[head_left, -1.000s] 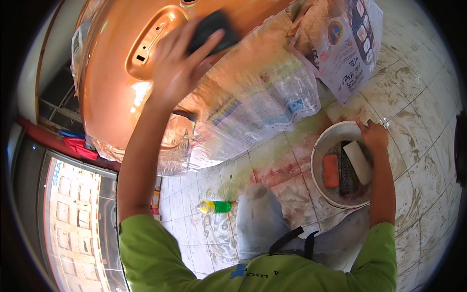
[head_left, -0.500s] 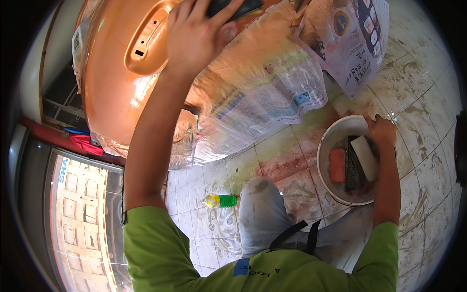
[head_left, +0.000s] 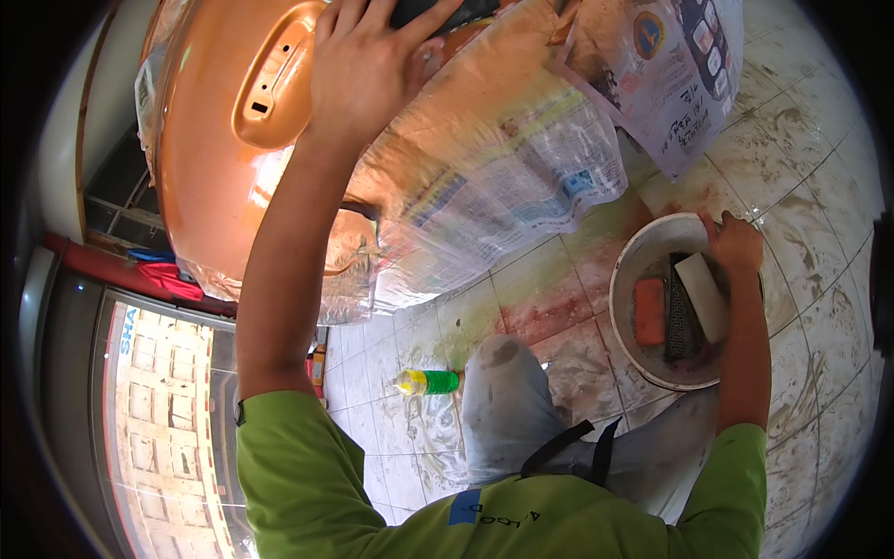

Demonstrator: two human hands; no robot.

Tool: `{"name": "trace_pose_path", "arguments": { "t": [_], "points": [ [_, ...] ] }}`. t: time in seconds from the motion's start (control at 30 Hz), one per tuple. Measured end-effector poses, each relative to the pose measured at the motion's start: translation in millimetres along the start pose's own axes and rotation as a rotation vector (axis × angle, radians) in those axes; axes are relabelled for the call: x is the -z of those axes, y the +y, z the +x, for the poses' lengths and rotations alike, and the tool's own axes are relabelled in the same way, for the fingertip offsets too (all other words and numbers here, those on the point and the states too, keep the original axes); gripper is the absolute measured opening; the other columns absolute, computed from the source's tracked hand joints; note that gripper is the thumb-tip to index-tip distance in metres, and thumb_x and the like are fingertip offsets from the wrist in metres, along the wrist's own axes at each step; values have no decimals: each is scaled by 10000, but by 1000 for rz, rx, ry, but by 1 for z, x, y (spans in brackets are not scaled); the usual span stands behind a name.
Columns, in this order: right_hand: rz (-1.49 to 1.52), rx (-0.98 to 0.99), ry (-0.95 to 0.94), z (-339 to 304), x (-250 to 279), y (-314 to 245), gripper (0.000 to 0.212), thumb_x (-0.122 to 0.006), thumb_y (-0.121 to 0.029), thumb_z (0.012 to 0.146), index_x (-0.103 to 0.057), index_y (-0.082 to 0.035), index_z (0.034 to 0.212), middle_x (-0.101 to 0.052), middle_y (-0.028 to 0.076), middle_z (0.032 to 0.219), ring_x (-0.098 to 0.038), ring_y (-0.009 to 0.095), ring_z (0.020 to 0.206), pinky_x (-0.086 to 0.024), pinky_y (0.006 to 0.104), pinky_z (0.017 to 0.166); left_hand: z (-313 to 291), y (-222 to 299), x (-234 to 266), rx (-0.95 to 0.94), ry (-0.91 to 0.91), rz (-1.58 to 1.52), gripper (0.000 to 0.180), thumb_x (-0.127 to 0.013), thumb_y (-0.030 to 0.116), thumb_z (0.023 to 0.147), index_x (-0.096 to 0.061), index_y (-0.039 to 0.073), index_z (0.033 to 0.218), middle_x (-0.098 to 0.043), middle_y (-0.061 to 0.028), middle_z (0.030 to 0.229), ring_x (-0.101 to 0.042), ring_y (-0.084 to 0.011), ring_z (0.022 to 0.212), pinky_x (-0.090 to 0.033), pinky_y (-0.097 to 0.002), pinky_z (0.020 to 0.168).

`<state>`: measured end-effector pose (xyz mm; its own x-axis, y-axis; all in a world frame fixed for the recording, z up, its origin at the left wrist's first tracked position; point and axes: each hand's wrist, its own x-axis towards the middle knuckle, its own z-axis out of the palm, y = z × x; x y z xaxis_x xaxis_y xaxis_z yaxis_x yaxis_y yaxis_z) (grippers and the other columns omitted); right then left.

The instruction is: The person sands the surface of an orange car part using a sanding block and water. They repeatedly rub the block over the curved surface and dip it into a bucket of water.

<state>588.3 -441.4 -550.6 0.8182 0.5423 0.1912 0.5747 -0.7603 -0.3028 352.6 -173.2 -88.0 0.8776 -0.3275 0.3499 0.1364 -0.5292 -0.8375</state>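
My left hand (head_left: 358,79) lies spread against an orange-painted vehicle panel (head_left: 209,121), just right of a recess with small holes. Its fingertips are cut off by the top edge. A dark flat piece (head_left: 442,11) shows beside and under the index finger; its kind is unclear. Lower right, my right hand (head_left: 736,244) is closed over the far rim of a round whitish bucket (head_left: 622,321). Inside the bucket lie an orange-red block (head_left: 650,312), a black textured block (head_left: 682,317) and a pale block (head_left: 702,296).
Masking newspaper (head_left: 521,177) hangs along the panel's lower edge, with a printed sheet (head_left: 643,84) farther right. A bottle of green liquid (head_left: 428,382) lies on the stained tile floor (head_left: 801,279), left of my knee. A red cloth (head_left: 169,279) is at the left.
My left hand has shifted slightly left on the panel. The view has moved a little, and my right hand stays on the bucket's rim.
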Motion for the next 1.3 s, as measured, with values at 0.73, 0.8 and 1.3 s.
{"name": "trace_pose_path", "arguments": {
  "t": [0.73, 0.8, 1.3],
  "points": [
    [-41, 35, -35, -3, -4, -20, 747, -412, -694, 1049, -759, -40, 951, -754, 230, 832, -765, 397, 822, -599, 506, 736, -284, -122, 85, -53, -266, 12, 431, -720, 314, 930, -738, 374, 1356, -579, -147, 1544, -508, -363, 1455, -367, -534, 1204],
    [-63, 11, -35, 4, 5, -24, 755, -403, -701, 1048, -758, -46, 929, -754, 228, 830, -766, 391, 828, -600, 499, 737, -235, -96, 62, -53, -215, -39, 448, -728, 313, 925, -729, 375, 1369, -578, -135, 1547, -530, -354, 1429, -390, -519, 1176],
    [-19, 59, 24, 3, -5, -17, 744, -440, -697, 1038, -747, -38, 880, -740, 217, 787, -754, 381, 775, -593, 498, 697, -219, -107, 64, -313, -335, -19, 478, -712, 274, 888, -727, 445, 1335, -560, -46, 1588, -521, -294, 1452, -336, -515, 1252]
  ]
}}
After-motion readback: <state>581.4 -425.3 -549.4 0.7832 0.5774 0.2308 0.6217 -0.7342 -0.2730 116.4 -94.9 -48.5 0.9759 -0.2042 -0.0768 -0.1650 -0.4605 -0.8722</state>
